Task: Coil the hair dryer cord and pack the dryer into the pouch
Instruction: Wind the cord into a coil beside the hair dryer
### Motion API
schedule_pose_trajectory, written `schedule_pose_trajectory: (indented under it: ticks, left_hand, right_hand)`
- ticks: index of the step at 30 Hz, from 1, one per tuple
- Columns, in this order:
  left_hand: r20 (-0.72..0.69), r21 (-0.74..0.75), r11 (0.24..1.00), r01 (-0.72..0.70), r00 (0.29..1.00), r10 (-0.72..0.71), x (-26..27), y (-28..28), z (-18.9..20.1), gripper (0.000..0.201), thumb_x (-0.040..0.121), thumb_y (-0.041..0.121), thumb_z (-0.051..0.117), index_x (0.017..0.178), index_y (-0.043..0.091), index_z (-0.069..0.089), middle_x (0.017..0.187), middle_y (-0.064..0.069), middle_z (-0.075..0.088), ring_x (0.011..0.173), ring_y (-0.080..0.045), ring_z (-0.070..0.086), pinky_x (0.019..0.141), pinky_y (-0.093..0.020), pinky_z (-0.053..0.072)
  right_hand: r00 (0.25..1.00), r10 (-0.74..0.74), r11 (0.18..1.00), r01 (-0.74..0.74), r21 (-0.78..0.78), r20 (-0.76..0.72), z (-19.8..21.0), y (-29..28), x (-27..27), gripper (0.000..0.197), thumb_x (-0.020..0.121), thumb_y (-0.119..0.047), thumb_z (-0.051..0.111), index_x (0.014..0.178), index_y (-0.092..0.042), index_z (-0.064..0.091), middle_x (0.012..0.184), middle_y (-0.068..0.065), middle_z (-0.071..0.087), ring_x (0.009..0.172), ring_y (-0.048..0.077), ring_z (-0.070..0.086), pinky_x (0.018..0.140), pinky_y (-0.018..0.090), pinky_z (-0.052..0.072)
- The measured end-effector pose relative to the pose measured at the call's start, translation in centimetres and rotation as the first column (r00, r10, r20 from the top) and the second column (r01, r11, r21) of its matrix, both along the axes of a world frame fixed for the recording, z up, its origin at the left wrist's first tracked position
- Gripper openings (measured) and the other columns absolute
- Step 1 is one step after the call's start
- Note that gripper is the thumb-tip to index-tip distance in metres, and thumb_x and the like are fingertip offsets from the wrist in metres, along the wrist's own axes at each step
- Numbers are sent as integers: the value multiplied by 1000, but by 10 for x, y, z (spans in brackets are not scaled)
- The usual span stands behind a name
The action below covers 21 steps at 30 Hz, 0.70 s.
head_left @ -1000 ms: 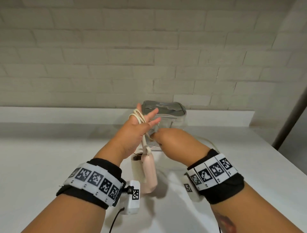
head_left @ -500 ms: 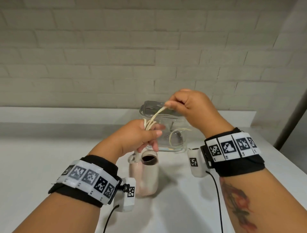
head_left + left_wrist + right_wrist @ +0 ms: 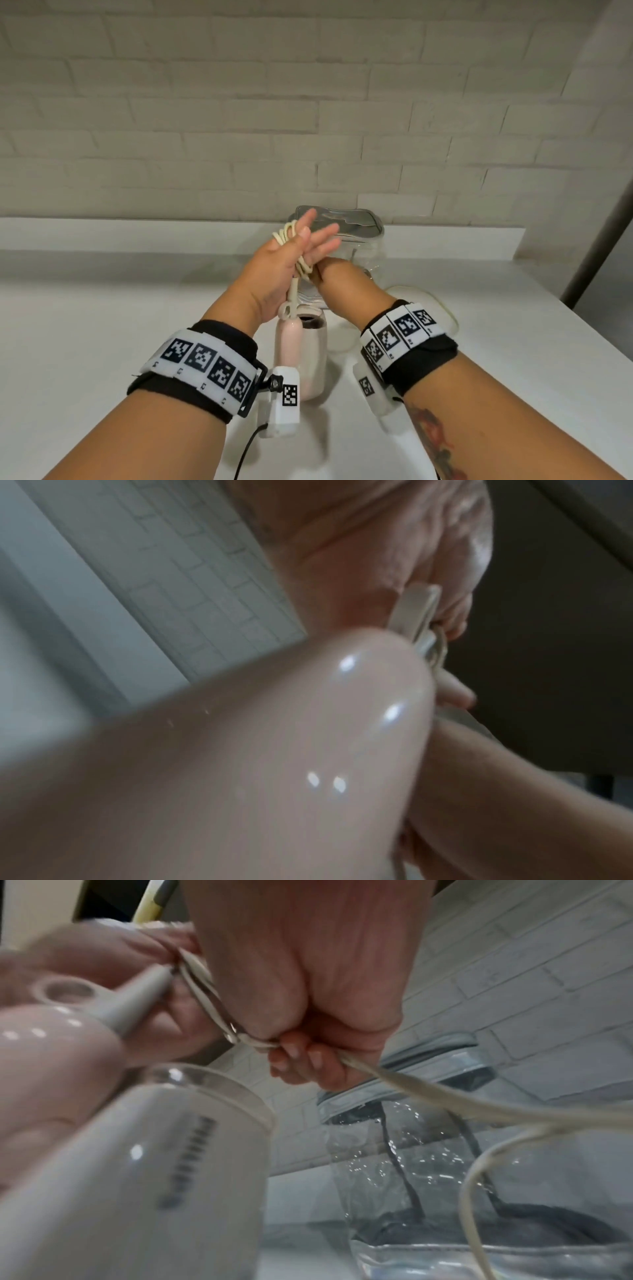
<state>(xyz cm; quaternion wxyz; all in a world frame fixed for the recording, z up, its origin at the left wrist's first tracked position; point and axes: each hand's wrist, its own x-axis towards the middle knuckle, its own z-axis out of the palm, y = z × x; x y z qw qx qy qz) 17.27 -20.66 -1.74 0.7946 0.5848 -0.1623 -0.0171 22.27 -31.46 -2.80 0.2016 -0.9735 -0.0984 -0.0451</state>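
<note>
Head view: the right hand, raised with the cord half a second ago, has dropped behind the left hand, fingers spread, loops wound round it; another turn is on. Left wrist: dryer hangs close. Right wrist: fingers pinch cord; slack trails before the pouch, seemingly empty

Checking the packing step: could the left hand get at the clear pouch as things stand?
Probably not yet. The left hand has cord loops around its fingers, with the hair dryer dangling below. The pouch stands just behind, nothing between, but the hand is occupied.
</note>
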Motion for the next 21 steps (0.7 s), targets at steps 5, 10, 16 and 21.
schedule_pose_trajectory:
  ticks: [5,10,16,21]
  left_hand:
    - [57,232,949,-212,977,204,11,4,0,54,103,31,38,152,21,20,131,4,63,104,-5,68,112,-33,36]
    - [230,615,702,-359,933,277,5,6,13,43,101,39,38,139,23,50,126,3,64,110,-8,59,85,-8,40]
    - [60,593,803,56,992,-114,-9,7,18,66,85,74,23,101,28,69,63,-11,69,36,-14,44,73,-33,51]
    - [-19,522,827,210,972,-235,-9,15,11,39,92,37,47,95,10,75,45,-1,58,30,-8,34,101,-65,39]
  right_hand:
    - [948,318,935,-317,-161,-21,18,-16,-46,21,95,-24,40,95,-13,57,89,5,62,82,26,54,58,30,34]
    - [896,442,891,-433,-136,41,63,-32,-58,16,90,-22,51,82,-16,64,72,-10,55,66,13,52,57,27,38]
    - [878,437,864,-470,181,195,79,-51,-47,7,83,-23,71,81,-17,68,67,-8,65,61,5,58,62,24,47]
    - [896,337,715,-443,540,289,56,-57,-22,9,85,-21,69,85,-13,69,76,-6,65,72,5,58,74,24,48]
